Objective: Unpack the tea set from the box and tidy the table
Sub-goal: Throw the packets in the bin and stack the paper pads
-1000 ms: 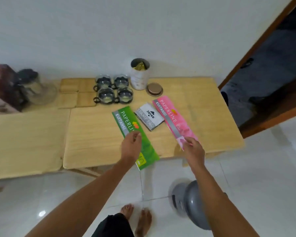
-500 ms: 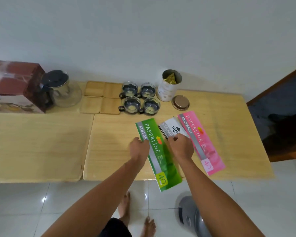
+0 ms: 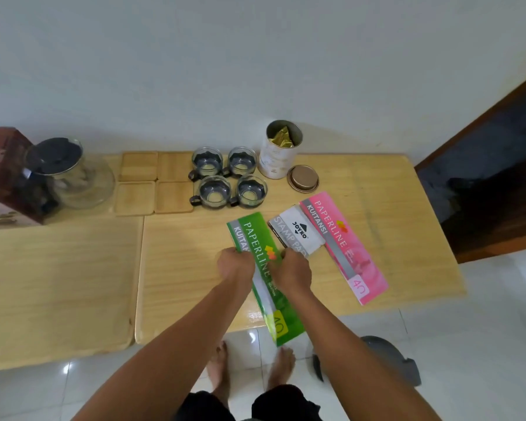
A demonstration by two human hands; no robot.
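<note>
A green receipt book (image 3: 263,262) lies slanted on the wooden table (image 3: 182,268), its near end over the table's front edge. My left hand (image 3: 235,266) grips its left side and my right hand (image 3: 292,268) grips its right side. Right of it lie a white stamp pad box (image 3: 298,230) and a pink receipt book (image 3: 343,247). Behind them stand several glass cups (image 3: 228,180) with black handles, several wooden coasters (image 3: 154,182), a glass teapot (image 3: 69,173) with a black lid, and the dark red tea set box (image 3: 3,177) at the far left.
An open white tin (image 3: 278,150) with gold packets stands behind the cups, its round lid (image 3: 303,178) beside it. A grey object (image 3: 386,360) sits on the tiled floor by my feet. A dark doorway (image 3: 492,165) opens at the right.
My right hand left the pink book and crossed over to the green book's right side. Both hands now hold the green book. My view has shifted left.
</note>
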